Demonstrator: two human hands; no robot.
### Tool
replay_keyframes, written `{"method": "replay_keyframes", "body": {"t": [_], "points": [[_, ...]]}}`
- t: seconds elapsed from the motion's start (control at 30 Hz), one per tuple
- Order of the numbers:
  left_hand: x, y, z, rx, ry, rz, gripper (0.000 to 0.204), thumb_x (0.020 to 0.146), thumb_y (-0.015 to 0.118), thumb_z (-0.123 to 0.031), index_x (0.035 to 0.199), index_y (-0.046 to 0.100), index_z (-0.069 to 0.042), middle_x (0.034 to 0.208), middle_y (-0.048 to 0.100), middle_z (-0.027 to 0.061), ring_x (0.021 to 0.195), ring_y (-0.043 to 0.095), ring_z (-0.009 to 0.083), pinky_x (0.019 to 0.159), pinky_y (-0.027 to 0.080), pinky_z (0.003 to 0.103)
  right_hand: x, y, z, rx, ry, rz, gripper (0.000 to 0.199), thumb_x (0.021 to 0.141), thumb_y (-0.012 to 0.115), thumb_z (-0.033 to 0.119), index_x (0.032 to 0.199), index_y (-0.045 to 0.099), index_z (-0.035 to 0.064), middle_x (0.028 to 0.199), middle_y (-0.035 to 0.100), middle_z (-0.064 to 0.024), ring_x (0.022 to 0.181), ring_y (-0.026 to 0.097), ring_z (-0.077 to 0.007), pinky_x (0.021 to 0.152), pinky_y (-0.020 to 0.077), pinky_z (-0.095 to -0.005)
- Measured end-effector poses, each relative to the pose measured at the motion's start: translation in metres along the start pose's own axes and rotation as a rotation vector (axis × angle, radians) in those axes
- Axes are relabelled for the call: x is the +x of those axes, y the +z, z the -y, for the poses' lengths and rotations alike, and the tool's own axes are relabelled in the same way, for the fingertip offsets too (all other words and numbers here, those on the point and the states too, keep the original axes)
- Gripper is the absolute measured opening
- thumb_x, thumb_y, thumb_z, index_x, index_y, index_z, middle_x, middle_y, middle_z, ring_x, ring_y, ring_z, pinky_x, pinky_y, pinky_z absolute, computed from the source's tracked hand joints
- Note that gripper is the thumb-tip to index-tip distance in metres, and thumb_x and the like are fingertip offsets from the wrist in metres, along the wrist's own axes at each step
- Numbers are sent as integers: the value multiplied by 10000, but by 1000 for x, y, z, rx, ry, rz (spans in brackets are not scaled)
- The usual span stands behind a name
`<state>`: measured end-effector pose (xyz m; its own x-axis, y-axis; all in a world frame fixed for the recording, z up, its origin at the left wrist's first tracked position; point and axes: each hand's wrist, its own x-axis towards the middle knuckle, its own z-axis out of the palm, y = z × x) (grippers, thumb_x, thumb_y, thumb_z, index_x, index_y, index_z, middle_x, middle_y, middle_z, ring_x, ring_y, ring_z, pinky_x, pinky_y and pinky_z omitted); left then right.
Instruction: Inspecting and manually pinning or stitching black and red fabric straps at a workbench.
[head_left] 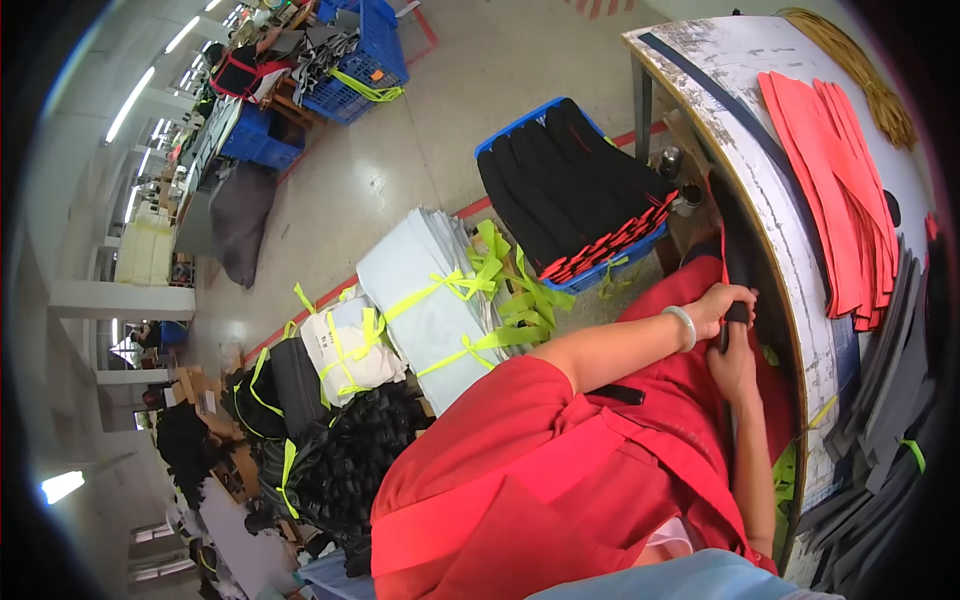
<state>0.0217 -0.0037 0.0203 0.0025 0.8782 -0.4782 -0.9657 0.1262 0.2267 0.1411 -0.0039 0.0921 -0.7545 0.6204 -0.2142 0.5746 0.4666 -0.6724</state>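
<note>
Close in beside the worktable point(745, 48), a black fabric strip point(738, 312) is being held; judged by its look, it is light, soft and limp, best pinched firmly near the gathered part. It is gripped by the closed left hand point(722, 306) and, just below, by the curled right hand point(735, 370). Farther out, red fabric strips point(822, 190) are laid on the tabletop, and black padded pieces point(560, 185) are packed into a blue crate point(643, 246).

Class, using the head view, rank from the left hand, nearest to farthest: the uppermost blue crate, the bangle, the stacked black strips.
1. Bangle: on the wrist of the left hand.
2. Stacked black strips: ahead, left.
3. Uppermost blue crate: far ahead, left.
</note>
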Motion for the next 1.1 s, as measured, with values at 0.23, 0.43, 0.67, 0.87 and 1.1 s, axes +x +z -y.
{"method": "replay_keyframes", "body": {"t": [0.23, 0.43, 0.67, 0.87, 1.1], "points": [[-5, 7, 2, -19, 10, 6, 132, 838, 667, -160, 835, 584, -57, 734, 598, 71, 730, 620, 226, 707, 538, 389, 32, -2, -22, -157, -48, 31, 477, 793, 500, 41, 1263, 424, 64, 1086, 593, -275, 969, 565, -489, 777, 467, -546], [-8, 6, 0, -14, 64, 33, 106, 838, 671, -153, 813, 599, -79, 710, 599, 40, 658, 613, 187, 650, 532, 317, -9, 0, -8, -159, -11, -16, 416, 781, 528, 51, 1193, 479, 31, 1018, 611, -291, 931, 582, -480, 759, 475, -545], [-5, 3, -6, -69, -4, -17, 290, 785, 627, -66, 1051, 519, -30, 712, 581, 73, 621, 584, 185, 634, 542, 348, 4, 0, -2, -28, -81, 4, 555, 796, 551, 72, 1328, 396, 45, 1099, 580, -306, 922, 587, -484, 770, 484, -527], [-5, 5, 1, -4, 104, 41, 147, 830, 631, -126, 940, 565, -53, 755, 592, 63, 733, 603, 184, 703, 535, 340, 25, -5, -9, -214, 53, 83, 523, 782, 496, 13, 1299, 429, 61, 1194, 568, -235, 1021, 557, -460, 817, 471, -523], [-4, -3, 2, -40, 20, 48, 115, 861, 644, -170, 848, 581, -74, 709, 608, 39, 673, 612, 188, 681, 545, 355, -16, -4, 5, -212, 47, 9, 514, 779, 502, 6, 1287, 445, 56, 1145, 585, -257, 955, 587, -466, 787, 476, -543]]}}
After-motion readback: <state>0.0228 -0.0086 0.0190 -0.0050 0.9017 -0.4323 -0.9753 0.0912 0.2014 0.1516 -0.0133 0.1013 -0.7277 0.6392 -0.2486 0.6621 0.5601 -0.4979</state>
